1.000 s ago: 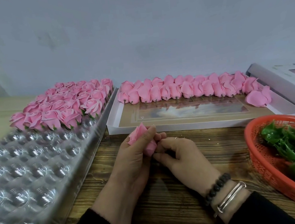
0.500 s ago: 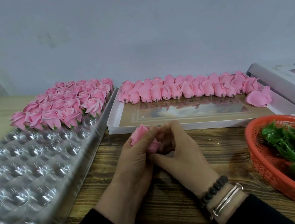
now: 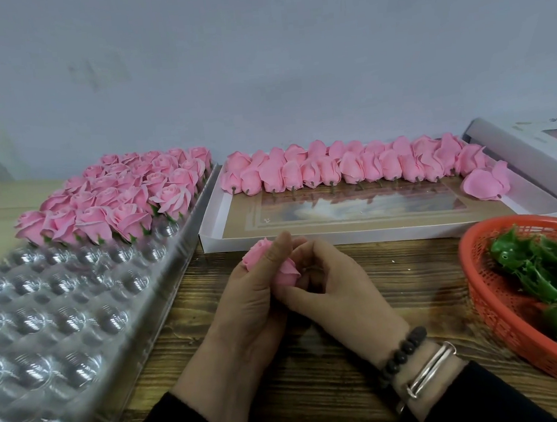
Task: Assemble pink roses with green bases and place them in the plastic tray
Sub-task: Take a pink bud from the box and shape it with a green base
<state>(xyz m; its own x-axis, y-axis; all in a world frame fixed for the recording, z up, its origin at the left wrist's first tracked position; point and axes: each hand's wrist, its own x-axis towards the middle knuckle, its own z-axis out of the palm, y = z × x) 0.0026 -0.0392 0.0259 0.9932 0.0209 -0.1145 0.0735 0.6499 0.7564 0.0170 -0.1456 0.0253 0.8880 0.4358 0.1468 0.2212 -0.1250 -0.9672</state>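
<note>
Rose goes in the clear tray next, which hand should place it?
Left, probably. The left hand already grips the pink rose, and the plastic tray with its empty cups lies on that side. The right hand only touches the rose's base end, nearer the orange basket.

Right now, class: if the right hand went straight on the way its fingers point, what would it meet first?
The right hand points leftward, so it would probably meet the pink rose at its fingertips, held in the left hand.

Glossy clear plastic tray, rough-grained wooden table
</note>
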